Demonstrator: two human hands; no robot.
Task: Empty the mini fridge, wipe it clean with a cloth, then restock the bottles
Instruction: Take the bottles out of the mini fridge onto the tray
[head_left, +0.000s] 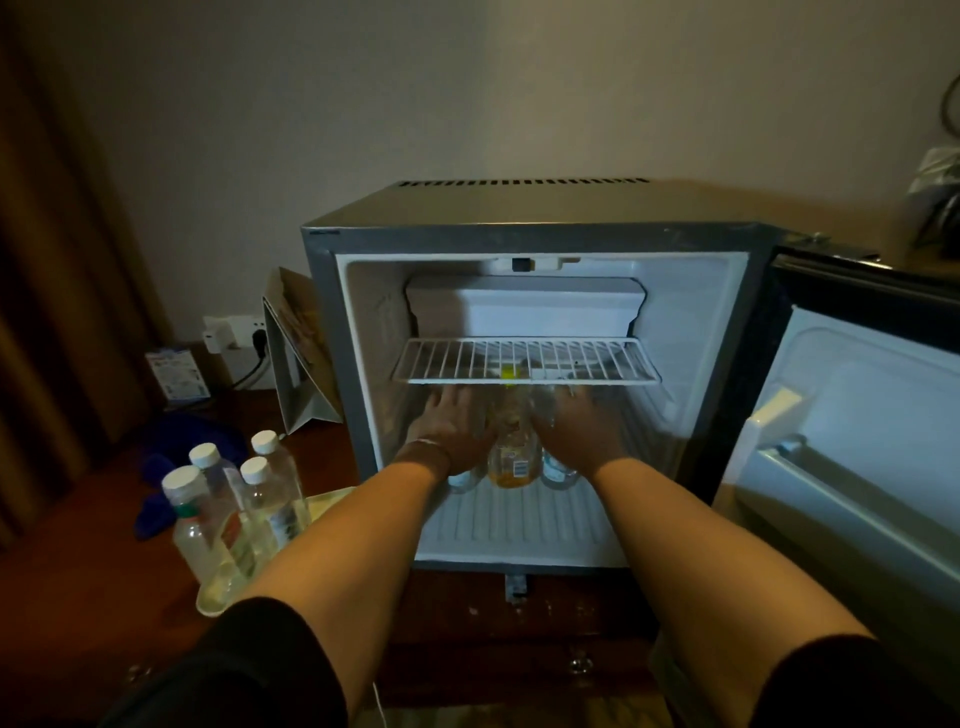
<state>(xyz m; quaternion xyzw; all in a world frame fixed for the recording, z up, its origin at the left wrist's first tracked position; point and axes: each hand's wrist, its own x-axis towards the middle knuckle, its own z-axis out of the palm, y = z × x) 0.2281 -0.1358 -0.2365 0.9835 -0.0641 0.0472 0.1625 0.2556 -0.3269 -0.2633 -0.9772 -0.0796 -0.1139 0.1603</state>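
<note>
the mini fridge stands open, arms reaching in. left hand and right hand lie with fingers straight over three bottles lying on its floor; labels unreadable. four more bottles stand left.

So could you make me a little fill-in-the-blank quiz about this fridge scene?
1. The mini fridge door stands ____.
2. The wire shelf holds ____ bottles.
3. The orange bottle stands between the left hand and the ____ hand.
4. The four capped bottles outside stand to the fridge's ____.

Missing: open; no; right; left
</note>
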